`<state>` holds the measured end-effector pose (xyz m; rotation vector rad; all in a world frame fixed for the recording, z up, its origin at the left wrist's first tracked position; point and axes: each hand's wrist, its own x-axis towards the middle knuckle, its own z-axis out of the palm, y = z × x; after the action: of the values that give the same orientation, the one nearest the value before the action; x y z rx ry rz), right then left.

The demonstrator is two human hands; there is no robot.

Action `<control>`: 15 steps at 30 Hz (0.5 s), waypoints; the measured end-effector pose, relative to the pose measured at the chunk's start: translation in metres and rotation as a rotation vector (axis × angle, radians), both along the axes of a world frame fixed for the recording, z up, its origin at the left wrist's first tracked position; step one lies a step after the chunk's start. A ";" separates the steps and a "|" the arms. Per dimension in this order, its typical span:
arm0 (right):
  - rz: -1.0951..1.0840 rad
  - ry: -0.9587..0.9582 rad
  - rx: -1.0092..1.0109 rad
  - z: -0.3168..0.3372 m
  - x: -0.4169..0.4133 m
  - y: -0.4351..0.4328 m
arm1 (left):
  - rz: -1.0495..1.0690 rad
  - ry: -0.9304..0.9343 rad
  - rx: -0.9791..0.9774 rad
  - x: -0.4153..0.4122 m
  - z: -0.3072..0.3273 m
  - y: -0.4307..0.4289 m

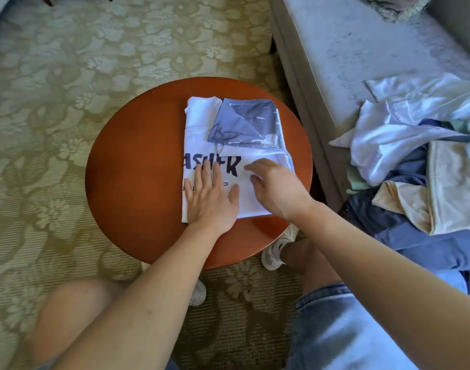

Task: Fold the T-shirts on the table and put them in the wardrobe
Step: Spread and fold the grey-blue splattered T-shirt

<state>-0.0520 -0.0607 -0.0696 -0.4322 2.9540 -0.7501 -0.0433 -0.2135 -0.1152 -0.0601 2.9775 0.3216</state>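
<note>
A white T-shirt [201, 124] with dark lettering and a blue-grey printed panel lies partly folded on the round reddish-brown table [137, 172]. My left hand [211, 198] presses flat on the shirt's near left part, fingers straight over the lettering. My right hand [275, 188] hovers over or touches the shirt's near right part with its fingers loosely bent; it holds no fold that I can see. No wardrobe is in view.
A grey sofa [348, 57] stands to the right of the table. On it lies a heap of unfolded clothes [420, 161] in white, blue and cream. Patterned green carpet [55, 116] surrounds the table. My knees and white shoes [277, 249] are below the table's near edge.
</note>
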 end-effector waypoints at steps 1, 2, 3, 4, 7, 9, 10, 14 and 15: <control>0.107 -0.027 0.031 -0.004 -0.006 -0.005 | -0.007 0.008 -0.001 0.000 0.000 -0.006; 0.155 -0.049 0.049 -0.009 -0.014 -0.009 | -0.013 0.014 -0.006 0.001 0.000 -0.012; 0.159 -0.076 0.062 -0.015 -0.025 -0.012 | -0.020 0.019 -0.014 0.001 0.000 -0.018; 0.128 -0.092 0.109 -0.018 -0.036 -0.012 | -0.031 0.022 -0.020 0.000 0.000 -0.024; -0.182 -0.151 0.285 -0.017 -0.062 -0.010 | -0.093 0.007 -0.038 -0.003 -0.001 -0.039; -0.346 -0.142 0.310 -0.013 -0.066 -0.012 | -0.134 0.009 -0.040 -0.007 -0.002 -0.048; -0.345 -0.089 0.339 -0.012 -0.065 -0.013 | -0.146 0.013 -0.037 -0.010 -0.001 -0.053; -0.052 -0.055 0.301 -0.019 -0.060 -0.008 | -0.209 0.002 -0.026 -0.021 0.001 -0.075; -0.046 -0.085 0.313 -0.018 -0.059 -0.007 | -0.225 -0.012 -0.032 -0.025 0.002 -0.082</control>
<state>-0.1108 -0.0681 -0.0871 -0.3017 2.9359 -0.2895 -0.0681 -0.2953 -0.1129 0.2665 2.9384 0.2437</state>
